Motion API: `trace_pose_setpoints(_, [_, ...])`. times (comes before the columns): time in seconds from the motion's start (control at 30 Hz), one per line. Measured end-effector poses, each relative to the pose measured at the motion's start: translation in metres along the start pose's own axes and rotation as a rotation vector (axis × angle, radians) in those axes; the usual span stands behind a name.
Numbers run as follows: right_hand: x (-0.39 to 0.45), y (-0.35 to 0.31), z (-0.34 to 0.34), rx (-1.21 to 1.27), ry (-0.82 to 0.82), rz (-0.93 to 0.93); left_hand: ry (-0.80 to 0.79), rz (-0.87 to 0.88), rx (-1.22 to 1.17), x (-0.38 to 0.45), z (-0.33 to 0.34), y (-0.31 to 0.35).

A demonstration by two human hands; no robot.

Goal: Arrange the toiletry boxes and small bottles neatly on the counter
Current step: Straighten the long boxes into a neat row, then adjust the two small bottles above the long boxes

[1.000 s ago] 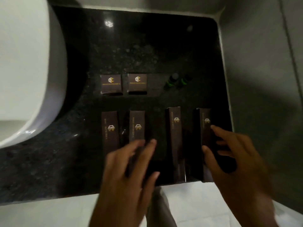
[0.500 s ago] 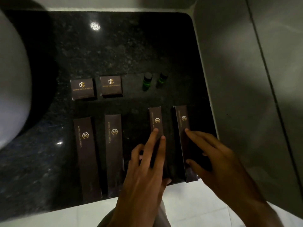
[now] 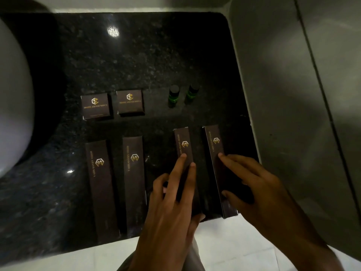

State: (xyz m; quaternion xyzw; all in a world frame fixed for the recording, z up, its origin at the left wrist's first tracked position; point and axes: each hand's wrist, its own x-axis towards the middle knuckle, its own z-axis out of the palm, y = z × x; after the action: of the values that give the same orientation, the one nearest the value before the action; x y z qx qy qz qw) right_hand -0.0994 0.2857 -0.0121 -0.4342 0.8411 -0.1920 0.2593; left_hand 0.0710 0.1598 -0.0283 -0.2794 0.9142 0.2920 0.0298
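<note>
Several long dark boxes with gold logos lie side by side along the front of the black granite counter [image 3: 156, 55]. My left hand [image 3: 175, 194] grips the third long box [image 3: 183, 145], fingers on top and thumb at its side. My right hand [image 3: 252, 184] holds the fourth long box [image 3: 214, 141] near the counter's right edge. The first long box [image 3: 101, 182] and second long box [image 3: 134, 173] lie untouched to the left. Behind them sit two small square boxes [image 3: 95, 105] [image 3: 130, 102] and two small green bottles [image 3: 173, 95] [image 3: 191, 93], upright.
A white basin [image 3: 13, 98] bulges over the counter at the left. A grey wall [image 3: 293, 94] borders the counter on the right. White floor tiles [image 3: 224, 247] show below the front edge.
My left hand moved from the second box to the third box. My right hand settled on the fourth box, which now stands closer to the third. The view shifted right.
</note>
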Motion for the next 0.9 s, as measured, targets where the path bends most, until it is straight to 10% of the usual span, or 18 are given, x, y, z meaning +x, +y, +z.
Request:
trace_pose_setpoints(0.37, [0.097,-0.032,-0.044,0.149,0.329,-0.024,0.385,-0.131,-0.263,0.062,-0.058,-0.008])
trace_pose_setpoints(0.9, [0.183,-0.012,-0.003,0.064,0.380,-0.062,0.306,-0.173,-0.212,0.179,-0.040,-0.025])
